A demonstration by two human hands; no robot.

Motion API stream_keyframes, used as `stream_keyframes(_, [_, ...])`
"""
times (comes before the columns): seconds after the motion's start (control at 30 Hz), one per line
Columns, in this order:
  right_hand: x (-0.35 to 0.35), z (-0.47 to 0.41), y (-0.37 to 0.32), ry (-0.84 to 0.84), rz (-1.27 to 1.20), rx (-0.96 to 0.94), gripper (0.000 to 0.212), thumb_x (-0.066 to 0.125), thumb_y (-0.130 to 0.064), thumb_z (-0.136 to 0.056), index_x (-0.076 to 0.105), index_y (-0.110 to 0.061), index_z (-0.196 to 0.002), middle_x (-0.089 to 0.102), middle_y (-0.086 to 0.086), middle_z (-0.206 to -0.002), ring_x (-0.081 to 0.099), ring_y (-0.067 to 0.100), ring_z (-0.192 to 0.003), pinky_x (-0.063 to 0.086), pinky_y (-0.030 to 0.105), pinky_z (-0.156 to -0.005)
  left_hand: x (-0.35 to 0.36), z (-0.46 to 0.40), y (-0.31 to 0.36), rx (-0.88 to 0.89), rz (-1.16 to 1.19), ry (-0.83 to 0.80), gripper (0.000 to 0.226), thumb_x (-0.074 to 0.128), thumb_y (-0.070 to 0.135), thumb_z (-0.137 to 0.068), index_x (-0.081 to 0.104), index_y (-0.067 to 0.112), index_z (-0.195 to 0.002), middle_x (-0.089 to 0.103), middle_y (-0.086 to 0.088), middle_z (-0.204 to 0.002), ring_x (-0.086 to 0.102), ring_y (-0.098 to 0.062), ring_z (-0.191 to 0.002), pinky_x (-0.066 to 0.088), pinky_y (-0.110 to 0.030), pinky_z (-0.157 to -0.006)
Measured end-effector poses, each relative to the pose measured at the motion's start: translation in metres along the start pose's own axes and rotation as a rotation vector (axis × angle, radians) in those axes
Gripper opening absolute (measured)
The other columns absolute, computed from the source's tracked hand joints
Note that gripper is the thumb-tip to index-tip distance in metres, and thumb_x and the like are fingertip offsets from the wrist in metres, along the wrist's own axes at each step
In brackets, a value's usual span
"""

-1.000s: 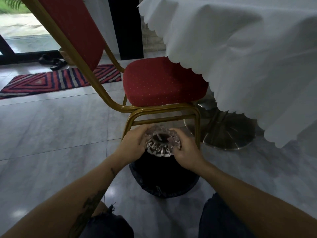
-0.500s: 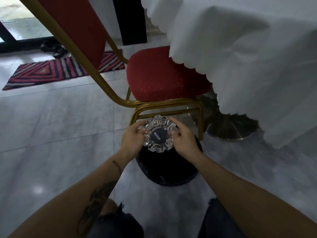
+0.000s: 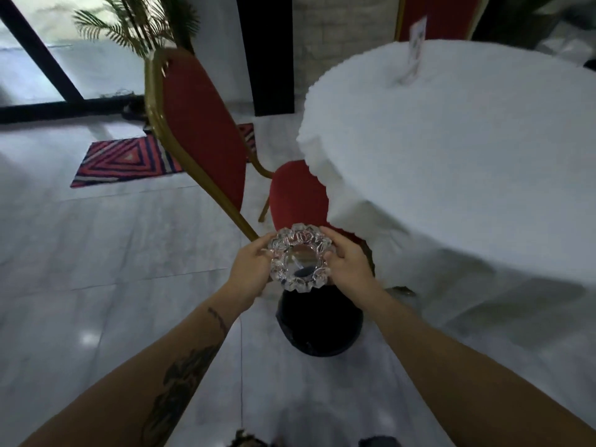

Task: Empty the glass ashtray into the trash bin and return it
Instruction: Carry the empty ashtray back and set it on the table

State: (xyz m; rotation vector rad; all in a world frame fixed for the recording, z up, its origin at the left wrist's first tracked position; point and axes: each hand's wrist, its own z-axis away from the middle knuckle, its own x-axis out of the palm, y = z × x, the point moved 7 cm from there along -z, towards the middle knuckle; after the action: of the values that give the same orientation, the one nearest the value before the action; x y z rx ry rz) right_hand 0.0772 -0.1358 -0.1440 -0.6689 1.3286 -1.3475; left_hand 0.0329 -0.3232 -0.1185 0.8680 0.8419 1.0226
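The cut-glass ashtray is held upright, bowl up, between both hands, above and just behind the black trash bin on the floor. My left hand grips its left rim and my right hand grips its right rim. A small dark patch shows low in the bowl. The bin's inside is dark and its contents cannot be made out.
A round table with a white cloth fills the right side, with a small card stand on it. A red chair with a gold frame stands just beyond the ashtray. A striped rug lies on the tiled floor at left.
The ashtray turned from tipped over the bin to bowl up and rose with both hands. My view lifted, so the tabletop and chair back now show.
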Motion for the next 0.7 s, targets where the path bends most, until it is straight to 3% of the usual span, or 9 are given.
stream_keyframes(0.07, [-0.016,0.026,-0.042,-0.004,0.018,0.004,0.053,0.052,-0.006,-0.093,0.06,-0.033,-0.138,0.068,-0.001,-0.135,0.064,0.014,-0.119,0.05,0.045,-0.108,-0.007,0.031,0.032,0.057,-0.066,-0.027,0.041,0.048,0.003,-0.098,0.071,0.033,-0.113,0.078,-0.004,-0.097,0.076,-0.021,-0.089,0.062,-0.046,-0.087])
stream_keyframes(0.13, [-0.033,0.048,-0.079,-0.004,0.041,-0.002,0.054,0.05,-0.009,-0.091,0.062,-0.04,-0.134,0.069,-0.002,-0.131,0.067,0.014,-0.113,0.054,0.046,-0.103,-0.013,0.057,0.068,0.077,-0.066,-0.048,0.04,0.051,0.003,-0.097,0.071,0.029,-0.12,0.079,-0.006,-0.098,0.076,-0.031,-0.092,0.06,-0.054,-0.088])
stream_keyframes(0.27, [-0.061,0.065,-0.142,0.019,0.077,-0.064,0.055,0.049,0.001,-0.089,0.064,-0.03,-0.133,0.069,0.005,-0.13,0.072,0.021,-0.1,0.059,0.044,-0.091,-0.017,0.094,0.135,0.111,-0.027,-0.114,0.035,0.053,-0.003,-0.097,0.067,0.022,-0.116,0.076,-0.002,-0.078,0.073,-0.01,-0.064,0.064,-0.029,-0.069])
stream_keyframes(0.33, [-0.074,0.069,-0.167,0.035,0.104,-0.072,0.052,0.048,-0.001,-0.093,0.061,-0.028,-0.135,0.072,0.011,-0.119,0.066,0.013,-0.072,0.056,0.031,-0.068,-0.015,0.1,0.16,0.12,-0.021,-0.138,0.036,0.054,-0.002,-0.096,0.067,0.03,-0.105,0.074,0.003,-0.066,0.068,-0.007,-0.053,0.061,-0.028,-0.06])
stream_keyframes(0.4, [-0.084,0.07,-0.181,0.053,0.097,-0.064,0.048,0.047,-0.003,-0.097,0.055,-0.028,-0.137,0.073,0.016,-0.107,0.058,0.021,-0.059,0.05,0.033,-0.055,-0.015,0.099,0.18,0.147,-0.049,-0.12,0.036,0.054,-0.001,-0.096,0.065,0.032,-0.103,0.074,0.004,-0.063,0.067,-0.008,-0.051,0.061,-0.034,-0.062])
stream_keyframes(0.47, [-0.091,0.068,-0.187,0.081,0.065,-0.041,0.042,0.047,-0.007,-0.099,0.052,-0.029,-0.135,0.072,0.015,-0.106,0.07,0.036,-0.072,0.062,0.048,-0.062,-0.011,0.097,0.194,0.169,-0.05,-0.131,0.031,0.054,-0.001,-0.097,0.064,0.026,-0.109,0.074,-0.002,-0.068,0.068,-0.011,-0.056,0.064,-0.038,-0.069])
stream_keyframes(0.53, [-0.099,0.066,-0.189,0.117,0.024,-0.023,0.035,0.048,-0.012,-0.1,0.053,-0.03,-0.129,0.071,0.011,-0.109,0.075,0.036,-0.086,0.063,0.056,-0.072,-0.005,0.094,0.206,0.19,-0.064,-0.132,0.032,0.053,-0.003,-0.097,0.06,0.022,-0.116,0.068,-0.004,-0.071,0.063,-0.009,-0.053,0.058,-0.028,-0.061])
stream_keyframes(0.63, [-0.117,0.057,-0.184,0.16,-0.056,0.004,0.031,0.049,-0.015,-0.1,0.056,-0.033,-0.124,0.069,0.01,-0.112,0.075,0.035,-0.087,0.065,0.051,-0.069,0.01,0.079,0.216,0.212,-0.137,-0.12,0.04,0.047,-0.002,-0.097,0.063,0.016,-0.129,0.063,-0.009,-0.07,0.047,-0.017,-0.049,0.041,-0.036,-0.05])
stream_keyframes(0.7, [-0.132,0.049,-0.177,0.188,-0.087,0.031,0.035,0.049,-0.015,-0.098,0.059,-0.034,-0.126,0.07,0.009,-0.111,0.075,0.029,-0.087,0.066,0.043,-0.068,0.026,0.067,0.218,0.212,-0.129,-0.118,0.038,0.051,0.0,-0.097,0.064,0.016,-0.128,0.069,-0.007,-0.083,0.055,-0.014,-0.05,0.047,-0.028,-0.048])
